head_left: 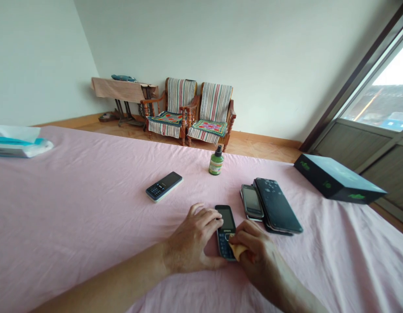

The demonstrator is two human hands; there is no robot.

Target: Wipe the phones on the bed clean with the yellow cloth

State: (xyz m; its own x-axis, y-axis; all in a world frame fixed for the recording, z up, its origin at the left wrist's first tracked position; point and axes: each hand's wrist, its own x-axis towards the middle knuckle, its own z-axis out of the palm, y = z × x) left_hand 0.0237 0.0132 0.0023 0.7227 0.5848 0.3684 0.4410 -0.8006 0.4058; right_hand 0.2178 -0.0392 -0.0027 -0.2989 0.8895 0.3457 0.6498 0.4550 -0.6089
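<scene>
A dark keypad phone (226, 219) lies face up on the pink sheet between my hands. My left hand (196, 239) grips it from the left, fingertips at the screen's upper left edge and thumb by the bottom end. Pinched in my right hand (256, 248) is a yellow-orange cloth (236, 249), which touches the keypad; part of the cloth is hidden by my fingers. To the right of the phone, a small grey phone (252, 201) lies beside a large black smartphone (278, 206), each on top of another thin item. Another keypad phone (164, 186) rests farther off to the left.
A green spray bottle (216, 161) stands upright near the far edge of the pink sheet (90, 195). At the right is a black box (338, 178), and a tissue pack (21, 145) lies at the far left. Two wooden chairs (209, 111) stand beyond, against the wall.
</scene>
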